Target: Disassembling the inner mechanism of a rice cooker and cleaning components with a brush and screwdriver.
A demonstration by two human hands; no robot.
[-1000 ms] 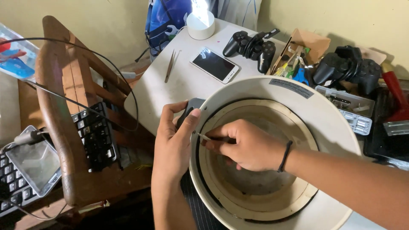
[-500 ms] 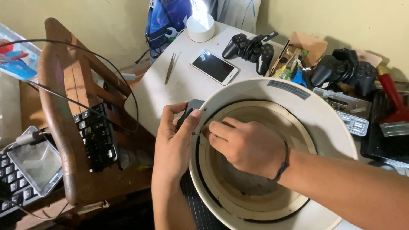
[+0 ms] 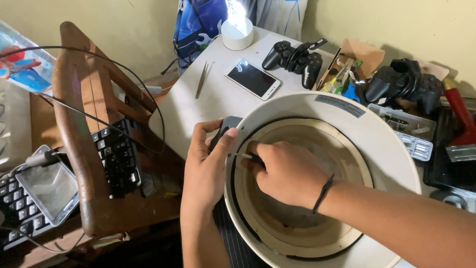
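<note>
The right hand (image 3: 287, 173) covers most of the thin tool it pinches, leaving only a short tip showing, while the left hand (image 3: 208, 164) hides much of a dark part at the rim. The round white housing (image 3: 377, 144) runs off the bottom edge, and the keyboard (image 3: 20, 213) is cut at left.

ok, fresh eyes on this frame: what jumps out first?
The big round white housing at lower right, with both hands at its left rim. The left hand grips the rim over a dark part, and the right hand is inside, holding a thin tool against the inner ring. Behind it on the white table lie a phone and two black game controllers.
</note>
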